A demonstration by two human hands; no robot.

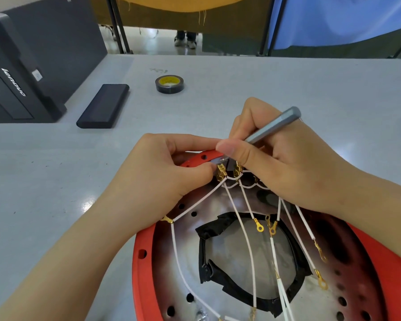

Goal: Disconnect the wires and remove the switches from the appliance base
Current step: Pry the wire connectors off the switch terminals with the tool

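Note:
The round appliance base [144, 269] has a red rim and a metal inside with black tape round a centre opening. Several white wires [243, 230] with gold terminals fan out from a black switch [227, 166] at the base's far rim. My left hand [162, 179] pinches the switch and its left gold connector between thumb and forefinger. My right hand [276, 163] grips a grey screwdriver [276, 125] like a pen, its tip hidden behind my thumb at the switch. Further switches are hidden under my right hand.
A roll of black tape [170, 84] and a flat black case [103, 105] lie on the grey table beyond the base. A black Lenovo box [16, 86] stands at the far left. A person's feet show past the table's far edge.

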